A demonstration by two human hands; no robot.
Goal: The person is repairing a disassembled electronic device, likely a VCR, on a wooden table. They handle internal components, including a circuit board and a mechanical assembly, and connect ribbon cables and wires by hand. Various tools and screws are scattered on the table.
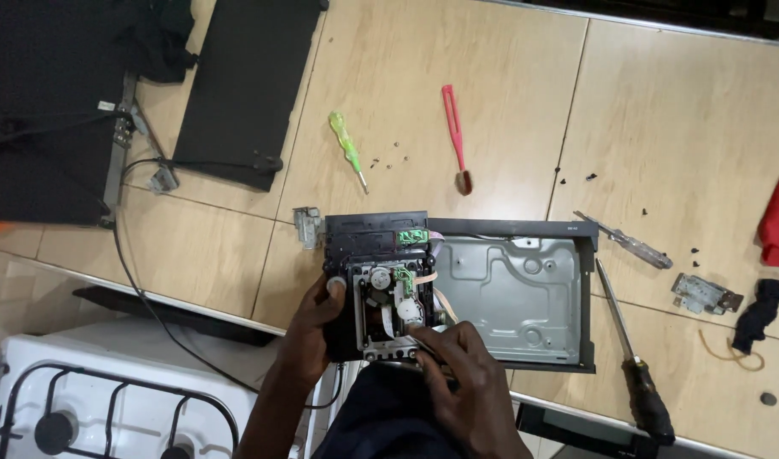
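Black disc-drive mechanism (381, 285) at lower centre, long axis running up-frame, seated in left end of grey metal chassis (525, 297). Left hand (309, 327) clasps its left edge — thumb on top. Right hand (462, 374) nearer, fingertips curled onto lower-right corner.

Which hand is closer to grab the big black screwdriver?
Probably the right hand: the black-handled screwdriver lies on its side of the table, while the left hand grips the disc drive mechanism.

Home kitchen, gas stove (109, 408), tiled counter (678, 110)
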